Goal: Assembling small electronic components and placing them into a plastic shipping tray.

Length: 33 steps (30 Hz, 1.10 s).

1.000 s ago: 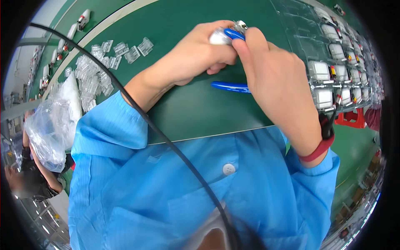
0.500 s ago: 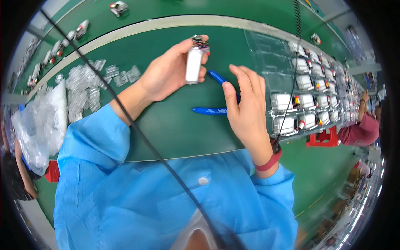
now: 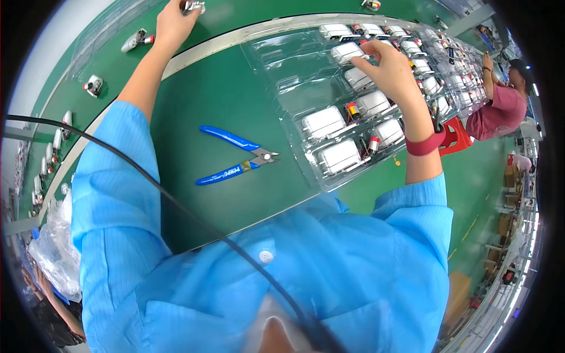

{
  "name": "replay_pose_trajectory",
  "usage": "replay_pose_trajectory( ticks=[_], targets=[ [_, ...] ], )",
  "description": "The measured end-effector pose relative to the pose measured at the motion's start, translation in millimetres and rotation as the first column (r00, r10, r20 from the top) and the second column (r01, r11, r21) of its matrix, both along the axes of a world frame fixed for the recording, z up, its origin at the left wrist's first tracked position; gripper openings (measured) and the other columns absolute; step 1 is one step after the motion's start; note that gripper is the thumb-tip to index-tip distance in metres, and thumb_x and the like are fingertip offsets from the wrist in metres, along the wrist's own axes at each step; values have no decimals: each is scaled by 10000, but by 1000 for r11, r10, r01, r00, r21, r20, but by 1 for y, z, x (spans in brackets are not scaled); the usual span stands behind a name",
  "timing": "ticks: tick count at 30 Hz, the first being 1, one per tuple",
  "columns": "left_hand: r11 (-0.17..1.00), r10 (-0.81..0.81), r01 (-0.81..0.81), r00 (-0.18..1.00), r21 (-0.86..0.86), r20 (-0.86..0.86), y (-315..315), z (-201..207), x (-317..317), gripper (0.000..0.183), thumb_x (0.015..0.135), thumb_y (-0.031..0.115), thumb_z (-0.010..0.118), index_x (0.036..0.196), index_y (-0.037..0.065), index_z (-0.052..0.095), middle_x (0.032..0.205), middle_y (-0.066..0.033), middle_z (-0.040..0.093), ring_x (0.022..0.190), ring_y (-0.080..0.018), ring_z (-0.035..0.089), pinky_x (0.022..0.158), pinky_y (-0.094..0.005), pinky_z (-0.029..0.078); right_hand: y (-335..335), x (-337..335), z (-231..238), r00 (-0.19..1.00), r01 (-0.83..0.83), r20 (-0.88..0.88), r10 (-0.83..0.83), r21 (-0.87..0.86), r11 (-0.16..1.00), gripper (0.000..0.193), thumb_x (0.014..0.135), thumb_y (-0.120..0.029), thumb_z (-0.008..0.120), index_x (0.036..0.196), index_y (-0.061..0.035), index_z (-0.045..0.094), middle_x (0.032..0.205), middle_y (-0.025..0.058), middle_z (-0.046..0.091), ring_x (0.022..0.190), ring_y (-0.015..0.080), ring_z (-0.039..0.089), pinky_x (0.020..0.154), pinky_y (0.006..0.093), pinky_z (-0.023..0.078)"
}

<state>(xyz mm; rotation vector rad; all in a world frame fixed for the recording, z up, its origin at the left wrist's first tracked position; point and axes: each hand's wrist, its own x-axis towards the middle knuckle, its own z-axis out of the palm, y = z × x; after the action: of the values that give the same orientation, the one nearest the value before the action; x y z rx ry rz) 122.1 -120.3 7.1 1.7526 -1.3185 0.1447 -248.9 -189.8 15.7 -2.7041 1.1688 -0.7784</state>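
Note:
At the top edge, beyond the table's far rim, my left hand (image 3: pixel 172 25) is closed on a small white-and-silver device (image 3: pixel 193 7). Part of that device is hidden by the fingers and cut off by the picture's edge. Over the clear plastic tray (image 3: pixel 289 87), the thumb and forefinger of my right hand (image 3: pixel 389 69) bend round the right end of a white boxy device (image 3: pixel 346 53), which lies in its compartment. Blue-handled cutters (image 3: pixel 226 138) rest on the green table with handles spread, jaws toward the tray, touched by neither hand.
More white devices with small red-and-yellow cylinders fill the tray's compartments to the right. Beyond the pale table rim (image 3: pixel 218 47), a green surface carries other devices (image 3: pixel 134 40). Plastic bags (image 3: pixel 56 241) are at lower left. A co-worker in maroon (image 3: pixel 500 109) sits near a red stool (image 3: pixel 456 136).
My left hand has moved with the device from above the table to beyond its far rim. My right hand has left the cutters for the tray. The view has swung right.

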Motion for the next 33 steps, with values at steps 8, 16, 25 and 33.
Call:
replay_pose_trajectory(
  ticks=[8,16,25,33],
  targets=[
    [986,-132,94,943,136,305,23,-35,38,310,799,307,671,973,58,608,1093,-78,595,990,-263,574,892,-344,445,-38,25,-24,994,10,-106,-16,-57,998,542,753,-414,686,1090,3,604,989,201,643,930,342,617,827,379,477],
    [978,-200,210,950,-15,238,76,10,-38,157,767,85,652,901,15,611,996,-151,579,875,-291,591,790,-338,476,22,46,20,996,-16,81,33,-194,981,459,700,-203,705,1097,-21,565,1018,141,607,884,251,619,720,320,494],
    [504,-307,810,-156,-300,-939,170,8,-100,429,844,202,639,1196,7,488,1054,-152,610,905,-235,637,750,-335,535,175,107,-16,595,-526,581,555,-240,816,449,625,-51,766,1022,-50,556,1141,130,559,961,302,563,808,374,471],
    [968,-247,212,908,138,339,193,11,-87,256,773,41,613,1011,-9,532,885,-150,596,824,-257,591,754,-339,467,190,87,-33,721,-449,659,215,208,869,211,719,-16,686,905,-28,590,929,78,615,823,194,584,639,268,473]
  ],
)
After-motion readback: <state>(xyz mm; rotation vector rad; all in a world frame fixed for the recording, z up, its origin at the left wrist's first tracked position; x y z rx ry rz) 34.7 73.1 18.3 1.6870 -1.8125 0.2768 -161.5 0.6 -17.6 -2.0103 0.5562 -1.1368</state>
